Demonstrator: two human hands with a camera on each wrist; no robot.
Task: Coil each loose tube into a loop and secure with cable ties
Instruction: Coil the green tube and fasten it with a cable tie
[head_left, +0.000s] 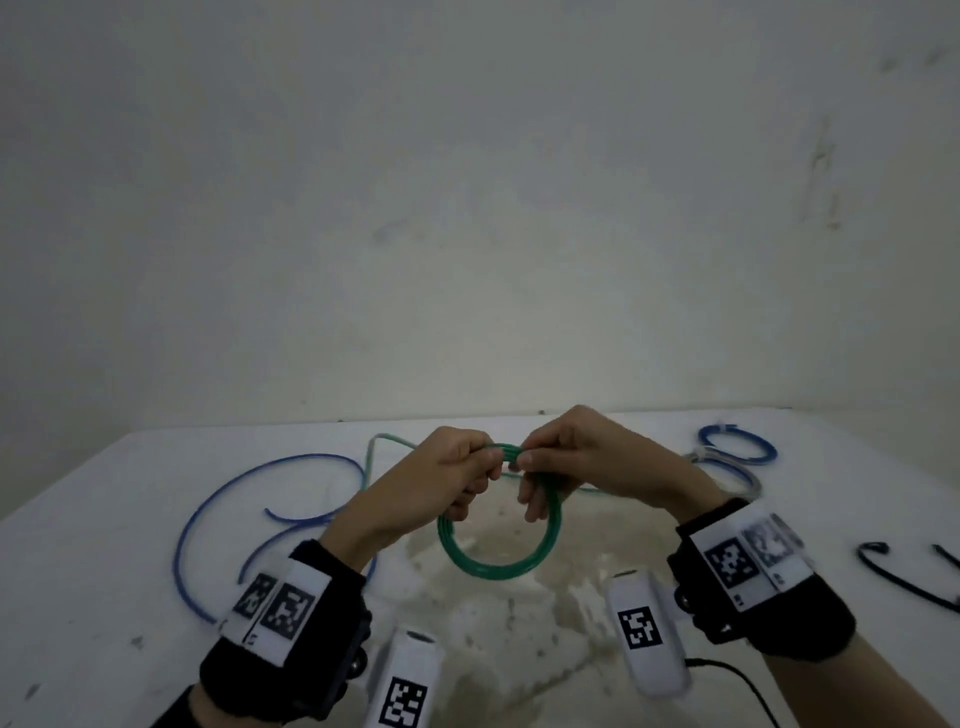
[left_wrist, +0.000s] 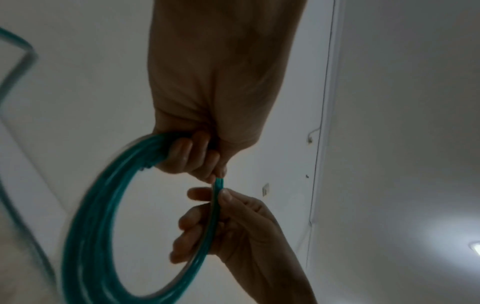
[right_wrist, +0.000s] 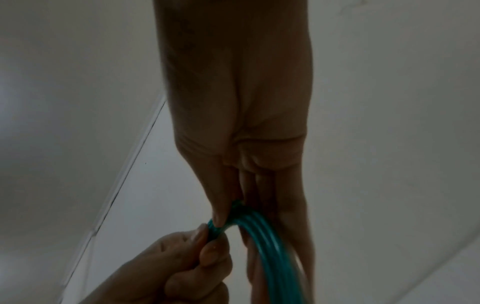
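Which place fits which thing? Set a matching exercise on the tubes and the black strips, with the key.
Things:
1. green plastic tube coil
2. long loose blue tube
3. small coiled blue tube
4. thin black curved strips, likely cable ties

Places:
A. spread out uncoiled on the white table, at the left
B. at the table's far right, beyond the right wrist
C. gripped above the table by the left hand and the right hand
D. at the table's right edge, nearer the person

Pairs: 1-C, 2-A, 3-B, 4-D

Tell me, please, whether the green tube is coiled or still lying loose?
Mostly coiled: the green tube forms a several-turn loop, gripped at its top by the left hand and right hand. No cable tie is visible on it.
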